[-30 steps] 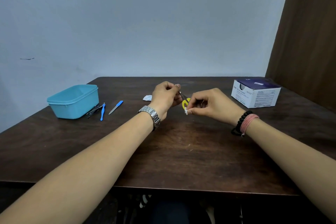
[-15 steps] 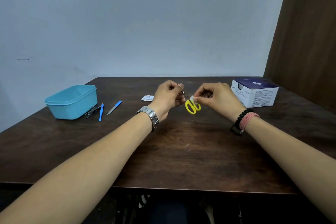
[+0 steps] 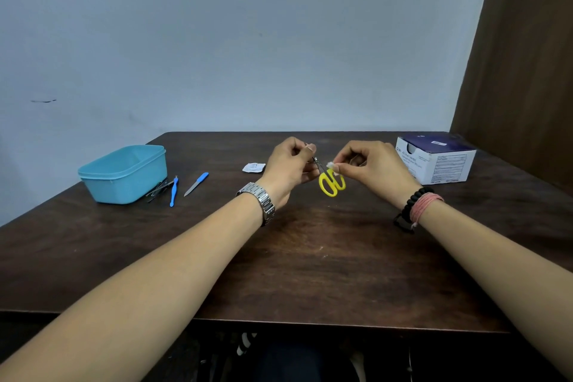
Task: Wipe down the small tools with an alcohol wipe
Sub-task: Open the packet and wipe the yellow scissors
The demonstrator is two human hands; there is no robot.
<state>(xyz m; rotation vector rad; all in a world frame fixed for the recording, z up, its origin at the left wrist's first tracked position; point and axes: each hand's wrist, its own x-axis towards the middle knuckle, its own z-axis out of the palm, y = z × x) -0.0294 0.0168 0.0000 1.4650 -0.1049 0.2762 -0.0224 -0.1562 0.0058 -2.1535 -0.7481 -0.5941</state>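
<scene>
Small scissors with yellow handles point(image 3: 332, 184) hang above the middle of the table, handles down. My left hand point(image 3: 290, 167) pinches their metal blade end. My right hand point(image 3: 376, 166) pinches a small white alcohol wipe point(image 3: 330, 165) against the scissors just above the handles. On the left of the table lie a blue-handled file point(image 3: 196, 184), a thin blue tool point(image 3: 174, 191) and several dark metal tools point(image 3: 158, 188).
A light blue plastic tub point(image 3: 124, 173) stands at the left, beside the loose tools. A torn white wipe packet point(image 3: 253, 167) lies behind my left hand. A white and purple box of wipes point(image 3: 435, 159) sits at the back right. The table is dark wood point(image 3: 310, 257).
My right hand with the wipe has moved from the lower end of the yellow handles up the scissors toward the blades. The handles now hang uncovered.
</scene>
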